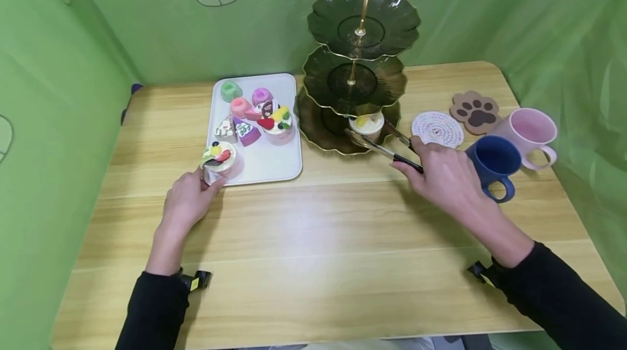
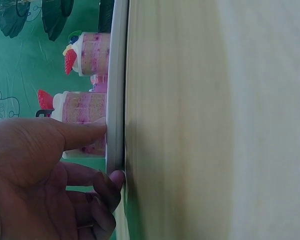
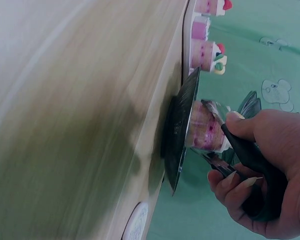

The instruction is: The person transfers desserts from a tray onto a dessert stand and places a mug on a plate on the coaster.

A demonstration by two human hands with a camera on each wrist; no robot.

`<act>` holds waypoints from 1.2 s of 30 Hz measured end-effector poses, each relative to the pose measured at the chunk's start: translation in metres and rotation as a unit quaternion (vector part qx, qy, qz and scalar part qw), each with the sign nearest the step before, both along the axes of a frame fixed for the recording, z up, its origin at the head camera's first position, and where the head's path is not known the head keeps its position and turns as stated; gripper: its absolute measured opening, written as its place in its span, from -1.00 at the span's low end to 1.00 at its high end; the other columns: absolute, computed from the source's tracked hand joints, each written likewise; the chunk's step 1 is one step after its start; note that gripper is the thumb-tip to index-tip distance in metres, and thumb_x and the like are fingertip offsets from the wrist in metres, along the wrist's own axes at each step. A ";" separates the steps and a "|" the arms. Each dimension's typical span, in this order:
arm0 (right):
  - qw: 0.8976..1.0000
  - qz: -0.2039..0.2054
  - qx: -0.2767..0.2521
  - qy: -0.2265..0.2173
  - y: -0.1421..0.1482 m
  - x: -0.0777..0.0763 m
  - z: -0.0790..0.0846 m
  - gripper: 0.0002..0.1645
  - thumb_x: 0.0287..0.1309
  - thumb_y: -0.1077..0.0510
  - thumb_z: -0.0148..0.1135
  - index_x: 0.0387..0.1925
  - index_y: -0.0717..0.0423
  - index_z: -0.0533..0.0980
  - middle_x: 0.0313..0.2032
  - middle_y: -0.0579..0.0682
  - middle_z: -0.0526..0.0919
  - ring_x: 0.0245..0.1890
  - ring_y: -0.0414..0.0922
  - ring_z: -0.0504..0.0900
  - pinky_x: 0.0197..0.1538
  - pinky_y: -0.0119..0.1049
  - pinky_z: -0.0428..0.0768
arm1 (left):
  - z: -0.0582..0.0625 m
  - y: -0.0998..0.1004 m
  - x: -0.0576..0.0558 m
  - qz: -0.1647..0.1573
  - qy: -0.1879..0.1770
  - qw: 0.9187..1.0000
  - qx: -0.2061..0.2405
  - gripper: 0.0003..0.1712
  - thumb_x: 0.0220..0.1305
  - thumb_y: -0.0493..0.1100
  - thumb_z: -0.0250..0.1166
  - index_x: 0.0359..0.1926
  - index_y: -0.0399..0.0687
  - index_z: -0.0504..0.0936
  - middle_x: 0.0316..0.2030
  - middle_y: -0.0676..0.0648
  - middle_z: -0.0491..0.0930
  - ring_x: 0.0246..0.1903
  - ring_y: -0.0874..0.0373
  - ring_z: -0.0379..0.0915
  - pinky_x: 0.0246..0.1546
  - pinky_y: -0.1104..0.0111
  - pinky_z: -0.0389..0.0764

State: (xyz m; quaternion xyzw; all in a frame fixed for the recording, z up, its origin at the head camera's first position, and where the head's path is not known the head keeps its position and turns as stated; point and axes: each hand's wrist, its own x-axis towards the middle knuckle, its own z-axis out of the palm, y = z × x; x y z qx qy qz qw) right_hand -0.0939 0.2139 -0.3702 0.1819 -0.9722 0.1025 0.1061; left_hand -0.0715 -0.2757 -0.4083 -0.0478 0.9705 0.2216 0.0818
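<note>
At the near left corner of a white tray point(image 1: 266, 170), my left hand point(image 1: 186, 200) pinches the rim, thumb on top and fingers at its edge. Right behind that thumb stands a fruit-topped dessert cup point(image 2: 84, 106). My right hand point(image 1: 448, 178) grips a pair of tongs point(image 1: 382, 149) with black handles. The tong tips lie on either side of another dessert cup point(image 3: 205, 127), which sits upright on the lowest plate point(image 1: 318, 135) of a dark three-tier stand. Part of this cup is hidden under the middle plate point(image 1: 318, 75) in the head view.
A second large dessert cup point(image 1: 280, 131) shares the tray with small cake slices point(image 1: 246, 131) and ring-shaped sweets point(image 1: 230, 90). Right of the stand lie a round coaster point(image 1: 436, 128) and a paw-shaped coaster point(image 1: 475, 110). A blue mug point(image 1: 495, 159) and pink mug point(image 1: 531, 127) stand beside my right hand.
</note>
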 end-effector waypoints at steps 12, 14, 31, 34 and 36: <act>0.999 -0.023 0.013 0.034 -0.003 -0.029 -0.004 -0.25 0.34 -0.20 0.42 0.18 0.39 0.56 -0.57 0.26 0.55 -0.79 0.13 0.40 -0.75 0.01 0.36 | 0.003 -0.001 0.000 0.008 0.000 1.000 -0.001 -0.51 0.56 0.12 0.25 -0.12 -0.32 0.54 -0.28 -0.30 0.59 -0.37 -0.14 0.48 -0.45 0.16 0.41; 0.999 -0.026 0.015 0.037 -0.004 -0.033 -0.005 -0.25 0.33 -0.20 0.43 0.16 0.39 0.56 -0.57 0.27 0.55 -0.78 0.14 0.40 -0.74 0.02 0.37 | 0.005 -0.001 0.001 0.009 0.001 1.000 0.001 -0.50 0.56 0.12 0.25 -0.12 -0.32 0.53 -0.29 -0.29 0.58 -0.38 -0.14 0.47 -0.45 0.17 0.40; 0.998 -0.048 0.017 0.024 -0.010 -0.048 -0.019 -0.30 0.34 -0.22 0.41 0.01 0.37 0.50 -0.52 0.32 0.57 -0.69 0.33 0.51 -0.67 0.15 0.43 | 0.003 0.000 0.003 0.017 -0.010 1.000 0.000 -0.54 0.53 0.10 0.29 -0.18 -0.28 0.54 -0.39 -0.21 0.52 -0.46 -0.06 0.39 -0.49 0.21 0.33; 0.998 -0.054 0.022 0.024 -0.010 -0.050 -0.020 -0.27 0.36 -0.23 0.39 0.07 0.39 0.51 -0.50 0.33 0.58 -0.69 0.31 0.51 -0.67 0.14 0.45 | 0.001 0.001 0.003 0.017 -0.010 1.000 0.002 -0.55 0.53 0.09 0.29 -0.17 -0.28 0.54 -0.38 -0.21 0.52 -0.46 -0.06 0.39 -0.50 0.21 0.34; 0.998 -0.057 0.025 0.025 -0.010 -0.053 -0.021 -0.26 0.36 -0.23 0.38 0.08 0.40 0.51 -0.50 0.33 0.58 -0.69 0.30 0.51 -0.67 0.12 0.45 | 0.000 0.002 0.002 0.018 -0.011 1.000 0.004 -0.55 0.54 0.09 0.28 -0.16 -0.28 0.54 -0.37 -0.22 0.54 -0.46 -0.06 0.40 -0.50 0.21 0.34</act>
